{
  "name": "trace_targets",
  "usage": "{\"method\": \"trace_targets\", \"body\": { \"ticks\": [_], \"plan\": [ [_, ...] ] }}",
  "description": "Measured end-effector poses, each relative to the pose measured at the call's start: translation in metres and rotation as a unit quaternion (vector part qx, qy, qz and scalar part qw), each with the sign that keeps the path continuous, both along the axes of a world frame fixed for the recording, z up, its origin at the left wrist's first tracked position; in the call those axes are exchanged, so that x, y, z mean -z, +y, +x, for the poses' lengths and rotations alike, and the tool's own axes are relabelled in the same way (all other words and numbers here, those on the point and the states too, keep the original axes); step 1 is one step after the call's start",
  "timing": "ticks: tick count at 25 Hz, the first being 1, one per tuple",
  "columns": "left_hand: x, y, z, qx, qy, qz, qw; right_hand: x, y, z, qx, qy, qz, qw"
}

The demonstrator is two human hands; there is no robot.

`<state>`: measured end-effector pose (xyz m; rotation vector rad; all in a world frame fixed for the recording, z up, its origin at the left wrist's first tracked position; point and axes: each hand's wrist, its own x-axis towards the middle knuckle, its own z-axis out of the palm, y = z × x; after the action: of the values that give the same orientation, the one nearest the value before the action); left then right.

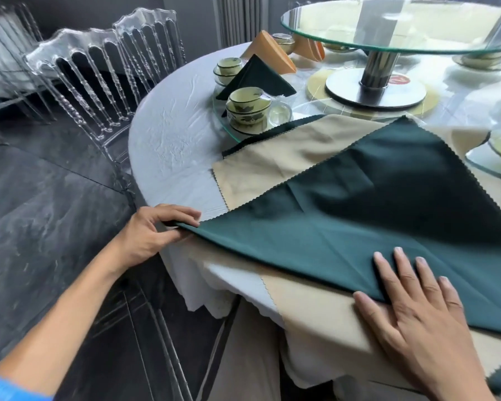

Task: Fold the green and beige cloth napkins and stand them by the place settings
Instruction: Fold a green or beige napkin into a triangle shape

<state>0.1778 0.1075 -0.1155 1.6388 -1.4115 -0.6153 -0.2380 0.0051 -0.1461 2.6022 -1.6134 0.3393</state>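
Green napkin [359, 209] lies spread on top of a beige napkin [278, 160] at the near edge of the round table [168, 134]. It appears folded to a triangle: its long near edge runs from lower right to upper left along the table's rim, and its point aims away toward the glass turntable [399, 30].

Left hand [154, 233] pinches the napkin's left corner between thumb and fingers, right at the table edge. Right hand [411, 308] lies flat, fingers spread, pressing the near edge of the green cloth close to its right end. The cloth stretches between the two hands, so the pinched corner is the free end and the right hand the anchor.

Judgement: the fold is in its early stage. The next move likely carries the left corner across toward the right hand or the far point; the left hand is the one placed to do it.

Beyond the napkins, one green folded napkin [258, 79] and one orange folded napkin [272, 50] already stand beside stacked bowls [248, 108]. Clear chairs [99, 79] stand left of the table.
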Motion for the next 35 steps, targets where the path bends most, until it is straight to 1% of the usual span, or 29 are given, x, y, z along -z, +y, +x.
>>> {"method": "trace_targets", "body": {
  "ticks": [2, 4, 6, 8, 10, 12, 14, 17, 19, 21, 23, 25, 26, 28, 30, 32, 33, 34, 35],
  "plan": [
    [-0.010, -0.003, -0.002, 0.007, 0.116, -0.032, 0.993, -0.005, 0.006, 0.004, -0.045, -0.012, -0.011, 0.999],
    [-0.027, -0.013, -0.012, 0.016, 0.172, -0.075, 0.982, -0.012, 0.017, 0.019, -0.077, -0.037, -0.029, 0.996],
    [-0.048, -0.028, -0.023, 0.028, 0.218, -0.116, 0.969, -0.020, 0.022, 0.041, -0.083, -0.045, -0.038, 0.995],
    [-0.070, -0.047, -0.037, 0.066, 0.247, -0.144, 0.956, -0.028, 0.020, 0.060, -0.053, -0.044, -0.038, 0.997],
    [-0.087, -0.064, -0.050, 0.078, 0.244, -0.170, 0.952, -0.034, 0.019, 0.068, -0.034, -0.070, -0.029, 0.997],
    [-0.102, -0.079, -0.063, 0.075, 0.225, -0.184, 0.954, -0.036, 0.031, 0.062, -0.039, -0.147, 0.001, 0.988],
    [-0.115, -0.091, -0.078, 0.067, 0.212, -0.176, 0.959, -0.041, 0.051, 0.050, -0.059, -0.219, 0.071, 0.971],
    [-0.118, -0.113, -0.105, 0.061, 0.180, -0.112, 0.975, -0.039, 0.070, 0.032, -0.042, -0.282, 0.177, 0.942],
    [-0.104, -0.132, -0.120, 0.039, 0.132, -0.058, 0.989, -0.041, 0.075, 0.029, -0.021, -0.307, 0.195, 0.931],
    [-0.086, -0.148, -0.134, 0.014, 0.093, -0.012, 0.995, -0.042, 0.076, 0.029, -0.004, -0.293, 0.172, 0.940],
    [-0.067, -0.161, -0.139, 0.004, 0.075, 0.024, 0.997, -0.045, 0.074, 0.027, 0.017, -0.261, 0.155, 0.953],
    [-0.051, -0.170, -0.141, -0.008, 0.050, 0.047, 0.998, -0.047, 0.069, 0.026, 0.034, -0.219, 0.152, 0.963],
    [-0.045, -0.172, -0.143, -0.019, 0.026, 0.047, 0.998, -0.047, 0.067, 0.025, 0.038, -0.212, 0.152, 0.964],
    [-0.040, -0.173, -0.148, -0.042, -0.032, 0.030, 0.998, -0.046, 0.064, 0.027, 0.038, -0.217, 0.154, 0.963],
    [-0.040, -0.171, -0.154, -0.043, -0.111, 0.026, 0.993, -0.045, 0.063, 0.029, 0.038, -0.225, 0.150, 0.962],
    [-0.042, -0.171, -0.156, -0.037, -0.182, 0.054, 0.981, -0.042, 0.064, 0.030, 0.039, -0.235, 0.136, 0.962],
    [-0.043, -0.172, -0.156, -0.038, -0.202, 0.074, 0.976, -0.041, 0.064, 0.030, 0.039, -0.240, 0.127, 0.962],
    [-0.043, -0.172, -0.156, -0.039, -0.201, 0.090, 0.975, -0.040, 0.064, 0.031, 0.039, -0.243, 0.120, 0.962],
    [-0.044, -0.172, -0.155, -0.033, -0.162, 0.101, 0.981, -0.040, 0.064, 0.031, 0.039, -0.245, 0.118, 0.962]
  ]
}}
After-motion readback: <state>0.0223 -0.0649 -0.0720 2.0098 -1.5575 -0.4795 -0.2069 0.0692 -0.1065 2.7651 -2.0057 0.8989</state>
